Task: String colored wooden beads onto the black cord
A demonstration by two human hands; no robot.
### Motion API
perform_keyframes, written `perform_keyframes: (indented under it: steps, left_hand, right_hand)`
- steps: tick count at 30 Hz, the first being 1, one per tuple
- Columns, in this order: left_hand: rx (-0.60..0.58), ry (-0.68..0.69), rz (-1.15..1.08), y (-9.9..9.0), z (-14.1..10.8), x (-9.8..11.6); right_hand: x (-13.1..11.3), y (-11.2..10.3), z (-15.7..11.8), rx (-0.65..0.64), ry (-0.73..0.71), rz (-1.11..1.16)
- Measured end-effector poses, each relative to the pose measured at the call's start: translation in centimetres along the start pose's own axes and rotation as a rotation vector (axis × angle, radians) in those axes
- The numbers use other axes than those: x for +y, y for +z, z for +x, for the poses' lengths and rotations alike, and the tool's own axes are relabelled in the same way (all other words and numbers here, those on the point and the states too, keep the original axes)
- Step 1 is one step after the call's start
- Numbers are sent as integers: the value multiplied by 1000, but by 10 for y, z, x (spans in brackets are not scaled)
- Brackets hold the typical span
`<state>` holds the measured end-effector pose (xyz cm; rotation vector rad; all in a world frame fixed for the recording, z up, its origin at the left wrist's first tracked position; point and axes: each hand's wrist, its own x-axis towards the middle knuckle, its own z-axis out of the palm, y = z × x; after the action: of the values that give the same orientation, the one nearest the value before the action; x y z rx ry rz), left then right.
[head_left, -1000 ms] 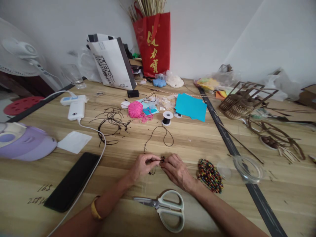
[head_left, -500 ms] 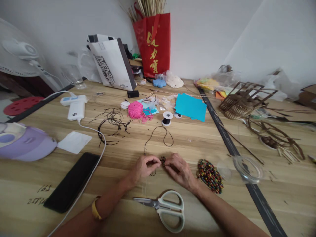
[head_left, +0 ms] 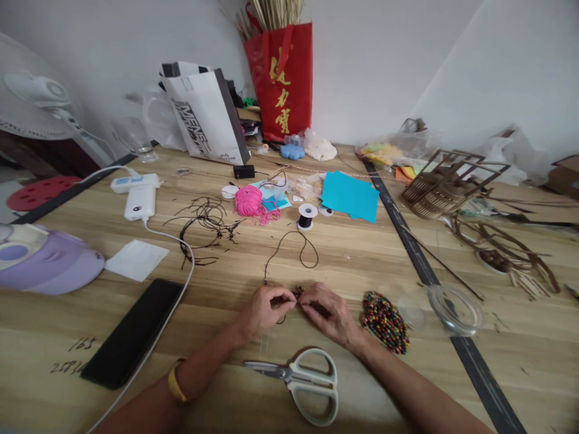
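We note both hands at the near middle of the wooden surface, fingertips nearly meeting. Left hand: thumb and forefinger pinched on a small dark beaded piece. Right hand: likewise pinched on it from the other side; we find the exact grip too small to resolve. We record black cord looping from a white-flanged spool toward the left hand. Scissors lie nearer us; multicoloured beads lie right of the right hand.
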<state>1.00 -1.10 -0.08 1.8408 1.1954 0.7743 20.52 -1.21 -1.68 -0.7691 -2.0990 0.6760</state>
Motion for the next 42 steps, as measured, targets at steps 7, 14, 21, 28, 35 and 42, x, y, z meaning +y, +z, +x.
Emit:
perform_keyframes:
  steps: [7,14,21,28,35,42]
  left_hand:
    - [-6,-21,-5,-1,0,1]
    - [-16,-19,-23,0,-1,1]
    - [-26,-7,-16,1,-1,-1]
    - [-25,-44,-54,2,-1,-1]
    - [-59,-78,-46,-1,-1,0]
    - [-90,-58,-78,-2,1,2]
  right_hand:
    - [1,0,1,1,-10,11]
    - [-2,-1,2,-24,-21,-11]
    - [-1,0,2,-30,-26,0]
    - [1,1,-1,-38,-4,35]
    - [0,0,0,-39,-8,41]
    - [3,1,-1,-33,-17,54]
